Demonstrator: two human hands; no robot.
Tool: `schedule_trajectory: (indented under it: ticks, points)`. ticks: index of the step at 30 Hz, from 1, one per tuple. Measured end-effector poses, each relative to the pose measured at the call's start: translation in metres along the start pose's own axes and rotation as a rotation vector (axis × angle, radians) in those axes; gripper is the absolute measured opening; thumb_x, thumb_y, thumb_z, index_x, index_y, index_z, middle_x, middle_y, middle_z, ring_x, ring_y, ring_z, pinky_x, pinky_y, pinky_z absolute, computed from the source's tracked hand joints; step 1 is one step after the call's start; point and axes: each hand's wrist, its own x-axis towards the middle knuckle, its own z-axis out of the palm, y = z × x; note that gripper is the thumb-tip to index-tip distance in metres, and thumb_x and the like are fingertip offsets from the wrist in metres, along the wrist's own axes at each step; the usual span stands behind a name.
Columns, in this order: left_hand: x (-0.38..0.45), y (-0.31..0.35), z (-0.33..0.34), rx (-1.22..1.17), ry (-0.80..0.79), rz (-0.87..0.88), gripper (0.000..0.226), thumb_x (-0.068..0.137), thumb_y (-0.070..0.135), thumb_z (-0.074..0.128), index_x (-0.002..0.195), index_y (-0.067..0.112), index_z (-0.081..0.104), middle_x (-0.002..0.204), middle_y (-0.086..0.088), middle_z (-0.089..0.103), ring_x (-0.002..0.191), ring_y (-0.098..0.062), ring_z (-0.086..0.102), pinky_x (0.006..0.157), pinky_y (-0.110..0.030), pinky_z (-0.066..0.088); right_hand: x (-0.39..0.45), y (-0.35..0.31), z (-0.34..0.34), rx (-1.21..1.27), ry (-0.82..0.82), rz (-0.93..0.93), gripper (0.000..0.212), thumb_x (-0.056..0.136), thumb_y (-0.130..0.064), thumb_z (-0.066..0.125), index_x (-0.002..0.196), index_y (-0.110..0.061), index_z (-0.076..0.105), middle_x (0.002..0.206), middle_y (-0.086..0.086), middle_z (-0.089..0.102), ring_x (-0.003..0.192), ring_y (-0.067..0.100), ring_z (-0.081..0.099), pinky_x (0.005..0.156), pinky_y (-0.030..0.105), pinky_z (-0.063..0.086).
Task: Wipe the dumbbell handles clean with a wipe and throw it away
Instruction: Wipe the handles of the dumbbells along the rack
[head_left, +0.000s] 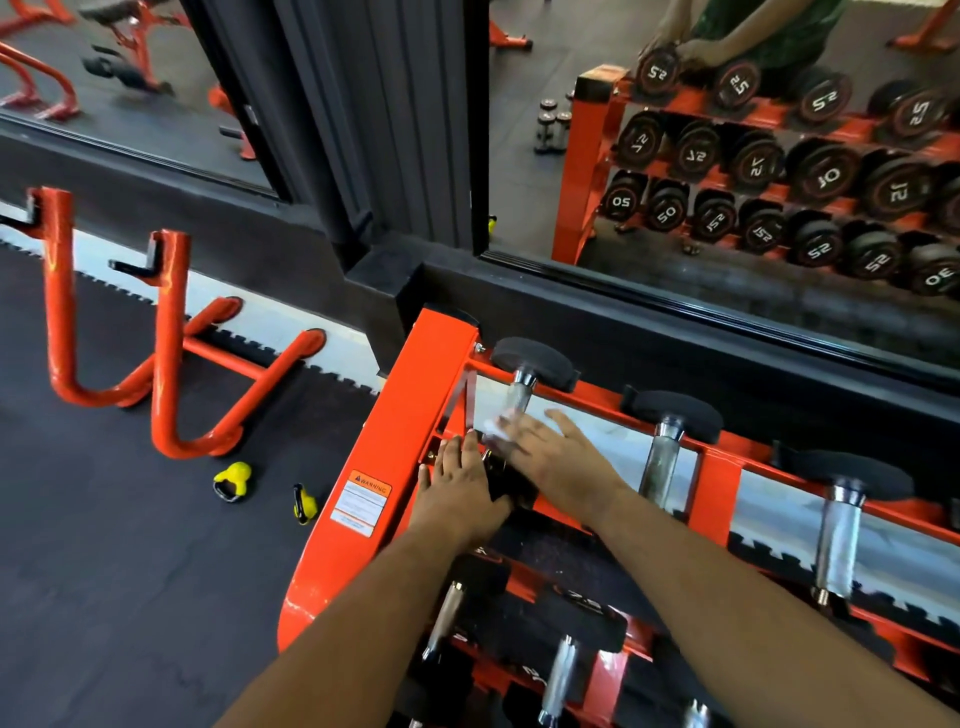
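Black dumbbells with chrome handles lie on the top shelf of an orange rack (431, 374). The leftmost dumbbell (522, 387) has its handle running toward me. My right hand (556, 457) lies over that handle and presses a crumpled white wipe (500, 422) against it, fingers mostly extended. My left hand (460, 486) rests flat on the near black head of the same dumbbell, fingers straight. Two more top-shelf handles (662, 457) (839, 540) stand to the right. Lower-shelf dumbbells (447, 618) show under my forearms.
A mirror (727, 156) behind the rack reflects the dumbbells and my hands. An orange tubular stand (166, 353) sits on the black rubber floor to the left. Two small yellow kettlebells (234, 480) (305, 503) lie by the rack's foot.
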Motion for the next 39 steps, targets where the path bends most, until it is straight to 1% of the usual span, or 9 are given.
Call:
schedule_trajectory:
  ticks: [3,11,15,19,21,24,28,34,39]
  points:
    - [0.000,0.000,0.000,0.017,0.000,-0.006,0.108,0.092,0.061,0.058,0.162,0.015,-0.011,0.170,-0.009,-0.004,0.157,-0.024,-0.007,0.127,-0.051,0.002,0.014,0.004,-0.005,-0.005,0.012,0.182,0.071,0.093,-0.010,0.050,0.159,-0.020,0.025,0.167,0.004,0.020,0.154,0.024,0.018,0.117,0.052,0.028]
    - [0.000,0.001,-0.003,0.004,-0.023,-0.012,0.099,0.093,0.046,0.056,0.161,0.016,-0.009,0.171,-0.009,-0.005,0.157,-0.026,-0.007,0.127,-0.052,0.001,-0.008,-0.002,0.001,0.141,0.113,-0.065,0.049,0.090,-0.016,0.064,0.139,-0.022,0.059,0.145,-0.001,0.057,0.136,0.019,0.051,0.110,0.041,0.045]
    - [0.000,0.001,-0.003,0.032,-0.014,-0.010,0.106,0.093,0.063,0.055,0.162,0.014,-0.009,0.170,-0.009,-0.004,0.157,-0.026,-0.006,0.127,-0.052,0.003,-0.013,-0.016,-0.006,0.682,0.193,0.668,0.034,0.098,-0.018,0.056,0.130,-0.022,0.068,0.128,-0.004,0.069,0.116,0.016,0.065,0.097,0.031,0.052]
    - [-0.002,0.002,-0.002,0.036,-0.010,-0.009,0.104,0.095,0.062,0.052,0.161,0.013,-0.010,0.170,-0.010,-0.006,0.157,-0.026,-0.009,0.127,-0.052,0.002,0.016,-0.043,-0.030,1.542,0.200,1.350,0.018,0.095,-0.011,0.057,0.093,-0.014,0.075,0.080,-0.003,0.072,0.074,0.015,0.064,0.061,0.023,0.048]
    - [-0.002,0.002,-0.002,0.010,-0.010,-0.012,0.101,0.096,0.060,0.051,0.161,0.013,-0.010,0.171,-0.009,-0.005,0.157,-0.025,-0.009,0.127,-0.052,0.000,0.029,-0.051,-0.043,1.699,0.078,1.374,0.023,0.094,-0.007,0.054,0.080,-0.012,0.071,0.067,0.002,0.068,0.061,0.018,0.060,0.051,0.023,0.044]
    - [-0.003,0.002,-0.003,-0.015,-0.003,-0.009,0.104,0.094,0.062,0.055,0.162,0.014,-0.009,0.171,-0.010,-0.004,0.157,-0.025,-0.008,0.126,-0.053,-0.001,0.047,-0.045,-0.057,1.836,0.003,1.406,0.015,0.094,-0.009,0.054,0.092,-0.008,0.069,0.085,0.016,0.068,0.074,0.028,0.063,0.063,0.033,0.053]
    - [-0.006,0.005,-0.004,0.001,-0.006,-0.020,0.106,0.093,0.065,0.054,0.162,0.015,-0.010,0.171,-0.009,-0.006,0.157,-0.024,-0.010,0.126,-0.053,-0.002,0.067,-0.018,-0.071,1.977,0.223,1.432,0.007,0.098,-0.008,0.055,0.099,-0.007,0.062,0.099,0.014,0.060,0.088,0.025,0.058,0.089,0.040,0.045]
    - [-0.005,0.006,-0.004,-0.013,0.007,-0.039,0.100,0.095,0.063,0.051,0.162,0.017,-0.008,0.171,-0.008,-0.005,0.157,-0.023,-0.010,0.126,-0.052,-0.003,0.059,-0.045,-0.067,1.813,-0.091,1.408,0.005,0.095,-0.015,0.059,0.096,-0.014,0.064,0.088,0.010,0.065,0.084,0.025,0.063,0.069,0.037,0.050]
    - [-0.005,0.008,-0.001,0.013,-0.004,-0.044,0.104,0.095,0.065,0.051,0.161,0.016,-0.013,0.170,-0.010,-0.011,0.156,-0.025,-0.014,0.125,-0.052,-0.007,0.081,-0.016,-0.067,1.903,0.136,1.488,0.017,0.092,-0.023,0.066,0.102,-0.012,0.061,0.100,0.013,0.062,0.091,0.028,0.060,0.078,0.041,0.050]
